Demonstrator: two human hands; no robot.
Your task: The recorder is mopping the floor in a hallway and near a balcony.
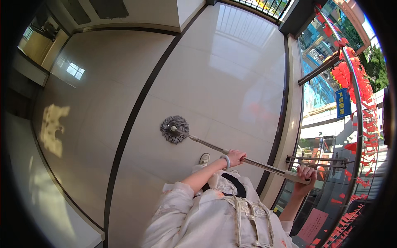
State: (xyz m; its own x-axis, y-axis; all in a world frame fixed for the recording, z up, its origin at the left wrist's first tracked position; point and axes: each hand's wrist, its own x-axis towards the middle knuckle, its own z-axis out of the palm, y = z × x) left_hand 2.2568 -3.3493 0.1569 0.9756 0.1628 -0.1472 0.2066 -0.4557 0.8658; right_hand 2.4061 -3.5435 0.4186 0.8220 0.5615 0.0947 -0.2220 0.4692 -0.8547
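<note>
A spin mop with a round head of grey strands (pixel 174 130) rests on the pale tiled floor (pixel 198 93), a little ahead of my shoes. Its metal pole (pixel 211 145) slants from the head up towards the right. My left hand (pixel 236 157), with a pale bangle at the wrist, grips the pole around its middle. Near the pole's top end, my right hand (pixel 305 177) is wrapped around the light grey handle grip (pixel 293 176). One beige shoe (pixel 204 159) shows beside the pole; the other is mostly hidden under my clothing.
A dark border strip (pixel 136 104) crosses the floor on my left. Along the right runs a low ledge (pixel 283 139) with a metal railing (pixel 356 93) beyond it, hung with red decorations (pixel 342 73). A wall corner (pixel 179 26) stands ahead; black bars (pixel 263 7) close the far end.
</note>
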